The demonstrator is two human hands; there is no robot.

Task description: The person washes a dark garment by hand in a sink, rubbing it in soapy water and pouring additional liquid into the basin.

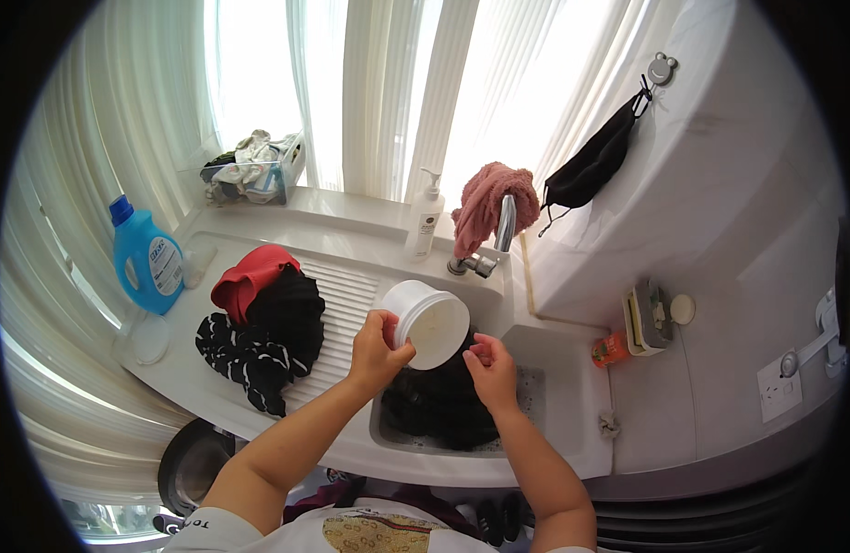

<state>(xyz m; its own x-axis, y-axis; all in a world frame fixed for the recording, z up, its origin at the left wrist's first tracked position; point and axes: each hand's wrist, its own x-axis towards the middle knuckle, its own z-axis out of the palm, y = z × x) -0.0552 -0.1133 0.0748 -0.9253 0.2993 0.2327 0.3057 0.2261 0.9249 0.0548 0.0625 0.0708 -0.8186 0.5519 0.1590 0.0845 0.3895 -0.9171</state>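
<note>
A white round plastic tub (434, 330) is tilted over the sink, its mouth turned toward me, with a pale patch inside. My left hand (379, 348) is closed on its left rim, thumb at the front. Close to the tub's right side is my right hand (492, 369), fingers loosely bent and a little apart, with nothing visible in them. Below both hands, dark wet-looking clothes (434, 405) lie in the sink basin (558, 396). On the ribbed washboard (337, 295) to the left sit a red garment (254, 279), a black garment (291, 318) and a black-and-white patterned cloth (240, 355).
A blue detergent bottle (150, 263) stands at the far left. Behind are a clear bin of cloths (254, 175), a white pump bottle (425, 221) and a faucet (505, 226) draped with a pink towel (489, 203). An orange container (609, 349) and brush holder (641, 323) stand right.
</note>
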